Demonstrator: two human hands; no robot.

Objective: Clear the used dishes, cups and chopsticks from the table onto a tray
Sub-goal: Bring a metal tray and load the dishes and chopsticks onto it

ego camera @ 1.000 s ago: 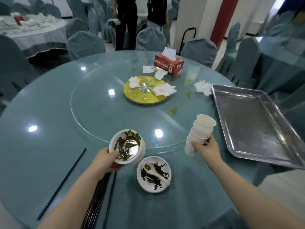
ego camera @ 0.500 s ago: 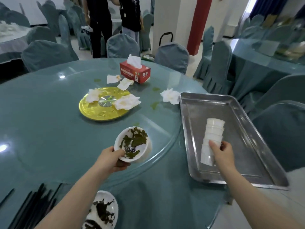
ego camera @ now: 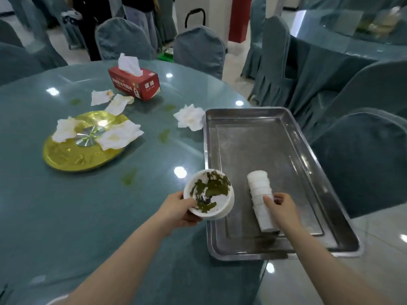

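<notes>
teal cloth and a glass top cover the round table (ego camera: 66, 216), ringed by covered chairs (ego camera: 199, 51); two standing people at the back are cut off above the legs. a metal tray (ego camera: 308, 172) lies at the table's right edge, its near corner jutting past the rim. the right hand (ego camera: 280, 208) grips a stack of white cups (ego camera: 259, 199), thumb on the near side and fingers curled round the far side, mostly hidden behind the stack. the stack leans, its base low over the tray floor; whether it touches cannot be told. the left hand (ego camera: 178, 208) holds a white bowl (ego camera: 209, 193) tilted toward the camera, thumb over the rim, the other fingers hidden beneath. the bowl hangs over the tray's left rim, smeared with green leafy scraps; it looks like more than one bowl nested, though that is hard to make out. farther off sit a gold plate (ego camera: 66, 159) with crumpled napkins (ego camera: 119, 137) on it, a red tissue box (ego camera: 136, 83), and a loose napkin (ego camera: 190, 117) just beside the tray. green spots (ego camera: 164, 135) dot the glass.
</notes>
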